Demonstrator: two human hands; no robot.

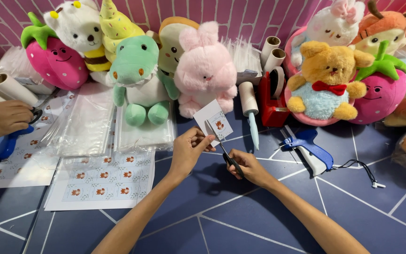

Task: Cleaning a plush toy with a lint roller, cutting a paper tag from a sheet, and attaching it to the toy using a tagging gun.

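Observation:
My left hand [190,151] pinches a small white paper card [212,121] with a little orange animal picture, holding it up over the dark blue floor. My right hand [246,167] grips a pair of black-handled scissors [223,146], whose blades point up and left into the lower edge of the card. A printed sheet [100,182] of the same small pictures lies flat to the left of my left forearm.
A row of plush toys lines the pink brick wall: a green dinosaur [139,75], a pink rabbit [206,70], a yellow bear [329,80]. A blue tagging gun [310,149], a lint roller [249,106], a red tape dispenser [271,99] and clear bags [88,120] lie nearby. Another person's hand [3,117] works at far left.

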